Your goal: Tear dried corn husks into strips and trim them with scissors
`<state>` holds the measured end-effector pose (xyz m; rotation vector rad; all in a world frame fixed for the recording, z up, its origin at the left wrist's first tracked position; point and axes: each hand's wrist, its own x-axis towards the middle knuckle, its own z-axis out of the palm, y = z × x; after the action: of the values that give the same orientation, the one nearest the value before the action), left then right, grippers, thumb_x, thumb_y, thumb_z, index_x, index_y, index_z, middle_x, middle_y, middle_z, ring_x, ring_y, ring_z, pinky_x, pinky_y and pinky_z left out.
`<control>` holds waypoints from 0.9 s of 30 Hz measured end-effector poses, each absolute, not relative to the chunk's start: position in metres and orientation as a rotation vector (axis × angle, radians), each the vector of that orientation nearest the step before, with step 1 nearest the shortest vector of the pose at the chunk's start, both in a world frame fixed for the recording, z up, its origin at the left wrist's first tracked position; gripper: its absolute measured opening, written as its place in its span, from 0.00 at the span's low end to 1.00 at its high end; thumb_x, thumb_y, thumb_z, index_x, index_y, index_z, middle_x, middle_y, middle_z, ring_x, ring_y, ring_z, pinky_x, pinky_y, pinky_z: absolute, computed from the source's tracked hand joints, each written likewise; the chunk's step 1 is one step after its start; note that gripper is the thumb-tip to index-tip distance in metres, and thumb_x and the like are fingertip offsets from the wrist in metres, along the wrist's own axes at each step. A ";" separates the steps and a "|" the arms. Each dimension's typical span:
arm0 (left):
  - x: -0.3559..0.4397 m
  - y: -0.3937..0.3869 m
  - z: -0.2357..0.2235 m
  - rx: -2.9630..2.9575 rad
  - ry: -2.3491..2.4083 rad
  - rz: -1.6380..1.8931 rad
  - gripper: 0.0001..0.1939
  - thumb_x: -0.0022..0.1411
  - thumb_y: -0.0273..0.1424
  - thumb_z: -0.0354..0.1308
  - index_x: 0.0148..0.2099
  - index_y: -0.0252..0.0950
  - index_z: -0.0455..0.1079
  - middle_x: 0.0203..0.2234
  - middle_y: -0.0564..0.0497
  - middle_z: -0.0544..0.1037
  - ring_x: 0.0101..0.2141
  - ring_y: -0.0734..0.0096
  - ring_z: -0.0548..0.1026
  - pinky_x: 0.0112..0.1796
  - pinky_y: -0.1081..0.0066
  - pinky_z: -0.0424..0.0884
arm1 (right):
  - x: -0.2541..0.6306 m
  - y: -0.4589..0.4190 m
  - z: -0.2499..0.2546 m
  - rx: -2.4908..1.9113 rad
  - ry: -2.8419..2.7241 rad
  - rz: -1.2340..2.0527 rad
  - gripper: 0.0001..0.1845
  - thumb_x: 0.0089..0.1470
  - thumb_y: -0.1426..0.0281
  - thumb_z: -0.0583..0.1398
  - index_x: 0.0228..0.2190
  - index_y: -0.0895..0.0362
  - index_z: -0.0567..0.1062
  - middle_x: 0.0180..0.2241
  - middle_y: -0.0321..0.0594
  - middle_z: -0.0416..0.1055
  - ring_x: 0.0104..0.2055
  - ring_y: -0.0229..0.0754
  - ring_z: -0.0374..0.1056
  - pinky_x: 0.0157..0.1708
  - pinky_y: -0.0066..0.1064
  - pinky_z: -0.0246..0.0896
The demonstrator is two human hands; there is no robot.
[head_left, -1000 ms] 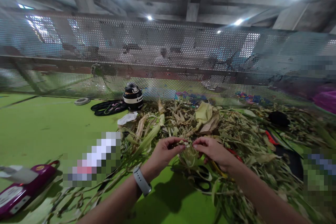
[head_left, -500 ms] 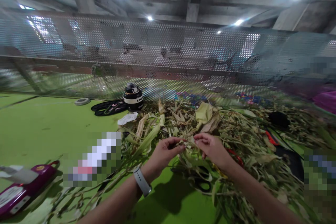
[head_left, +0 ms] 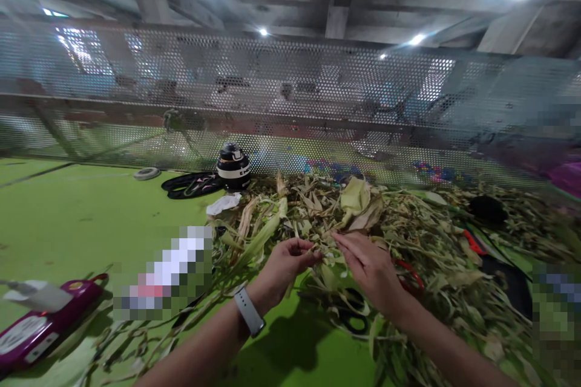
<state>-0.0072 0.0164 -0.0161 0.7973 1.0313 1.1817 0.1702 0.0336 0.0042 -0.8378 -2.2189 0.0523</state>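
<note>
A heap of green and dry corn husks and leaves (head_left: pixel 399 236) covers the green table (head_left: pixel 82 217) in front of me. My left hand (head_left: pixel 285 266), with a grey watch on its wrist, is curled and pinches a thin strip of husk (head_left: pixel 324 254). My right hand (head_left: pixel 370 269) hovers just to the right of it with fingers stretched out, the fingertips touching the same strip. A pair of black-handled scissors (head_left: pixel 349 308) lies on the table under my hands.
A perforated metal screen (head_left: pixel 290 103) closes off the far side of the table. A black and white helmet-shaped object (head_left: pixel 233 166) and black straps (head_left: pixel 190 184) sit by the screen. A magenta case (head_left: pixel 40 323) lies at the near left. Red-handled scissors (head_left: pixel 411 269) lie among the husks.
My right hand has let go of its pinch and spread its fingers, lifting slightly. The left hand keeps its pinch on the strip. The view shifted slightly.
</note>
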 end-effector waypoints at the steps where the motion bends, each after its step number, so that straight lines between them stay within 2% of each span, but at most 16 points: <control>1: -0.007 0.016 -0.016 0.788 1.021 1.173 0.18 0.34 0.32 0.70 0.28 0.32 0.69 0.21 0.52 0.75 0.23 0.77 0.69 0.26 0.77 0.61 | 0.170 0.033 0.003 -0.787 -2.240 -0.003 0.16 0.57 0.76 0.50 0.45 0.59 0.69 0.37 0.45 0.72 0.39 0.41 0.68 0.38 0.31 0.63; 5: -0.005 0.015 -0.014 0.814 0.978 1.151 0.18 0.32 0.34 0.71 0.27 0.31 0.70 0.20 0.52 0.75 0.23 0.76 0.70 0.27 0.76 0.62 | 0.167 0.031 -0.002 -0.658 -2.337 -0.212 0.15 0.54 0.79 0.52 0.43 0.60 0.70 0.35 0.45 0.73 0.37 0.42 0.67 0.37 0.32 0.62; 11: -0.004 0.013 -0.015 0.859 0.955 1.140 0.18 0.34 0.34 0.70 0.28 0.30 0.71 0.21 0.52 0.75 0.24 0.77 0.69 0.29 0.76 0.62 | 0.165 0.030 -0.003 -0.648 -2.379 -0.272 0.12 0.53 0.78 0.52 0.39 0.60 0.72 0.32 0.44 0.72 0.33 0.41 0.66 0.33 0.31 0.61; 15: -0.003 0.013 -0.016 0.918 0.989 1.152 0.17 0.34 0.34 0.70 0.28 0.31 0.72 0.21 0.53 0.74 0.24 0.77 0.68 0.29 0.75 0.62 | 0.165 0.030 -0.001 -0.715 -2.408 -0.066 0.12 0.51 0.76 0.54 0.37 0.57 0.74 0.32 0.42 0.72 0.32 0.40 0.66 0.32 0.29 0.60; 19: -0.002 0.011 -0.015 1.026 1.013 1.128 0.18 0.36 0.37 0.68 0.29 0.31 0.71 0.21 0.53 0.73 0.24 0.77 0.66 0.29 0.75 0.61 | 0.165 0.032 0.002 -0.831 -2.336 0.298 0.07 0.53 0.71 0.55 0.32 0.56 0.74 0.29 0.39 0.71 0.31 0.37 0.66 0.32 0.27 0.59; 22: -0.001 0.010 -0.014 1.164 1.018 1.102 0.19 0.40 0.40 0.66 0.30 0.30 0.71 0.22 0.52 0.72 0.25 0.75 0.66 0.28 0.75 0.61 | 0.165 0.033 0.004 -0.958 -2.301 0.447 0.06 0.54 0.70 0.55 0.28 0.56 0.72 0.28 0.37 0.71 0.31 0.37 0.66 0.31 0.27 0.59; 24: -0.001 0.010 -0.013 1.256 1.029 1.094 0.18 0.42 0.40 0.65 0.30 0.30 0.70 0.22 0.52 0.72 0.24 0.75 0.65 0.27 0.74 0.60 | 0.165 0.034 0.004 -1.051 -2.279 0.492 0.04 0.53 0.70 0.56 0.31 0.56 0.70 0.28 0.37 0.71 0.31 0.38 0.67 0.31 0.28 0.59; 27: -0.001 0.009 -0.014 1.393 1.034 1.088 0.15 0.48 0.38 0.62 0.32 0.30 0.71 0.23 0.51 0.72 0.25 0.74 0.66 0.27 0.74 0.61 | 0.165 0.033 0.003 -1.134 -2.268 0.518 0.13 0.52 0.71 0.56 0.42 0.57 0.66 0.29 0.37 0.71 0.31 0.39 0.67 0.32 0.29 0.60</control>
<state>-0.0007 0.0090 -0.0139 1.3928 1.0336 1.0882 0.1649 0.0335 0.0033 -1.1340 -2.2683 0.5182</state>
